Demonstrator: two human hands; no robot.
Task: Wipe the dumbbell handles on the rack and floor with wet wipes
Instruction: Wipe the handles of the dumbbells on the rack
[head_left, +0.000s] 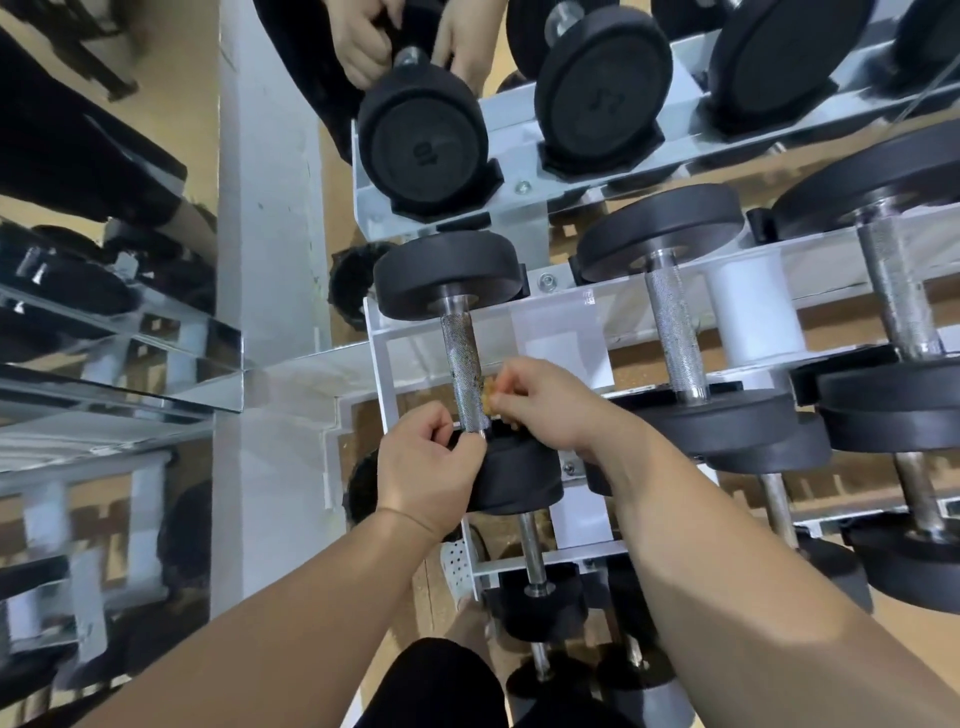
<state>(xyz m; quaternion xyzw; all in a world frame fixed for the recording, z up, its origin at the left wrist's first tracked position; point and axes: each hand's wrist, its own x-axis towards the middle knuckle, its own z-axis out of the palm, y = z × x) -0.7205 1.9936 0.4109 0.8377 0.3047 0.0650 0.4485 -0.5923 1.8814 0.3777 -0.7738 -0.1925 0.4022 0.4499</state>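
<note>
Gym corner: mirror wall (130, 338) at 9 o'clock, white rack (566, 312) running from centre to 3 o'clock over tan floor (852, 478). Both forearms come in from 6 o'clock to the leftmost dumbbell handle (460, 358) at centre, and the left hand (426, 457) curls its fingers round the handle's near end by the black head. The right hand (550, 400), wrist bent, pinches a yellow-stained wet wipe (488, 397) against the handle's 3 o'clock side.

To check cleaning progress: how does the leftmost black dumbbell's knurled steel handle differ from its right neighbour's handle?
The leftmost dumbbell's knurled steel handle shows dark specks; the neighbour's handle looks cleaner. The right hand presses a yellowish wad to the leftmost handle and the left hand grips its base; the neighbour's is untouched. Both are knurled steel.
</note>
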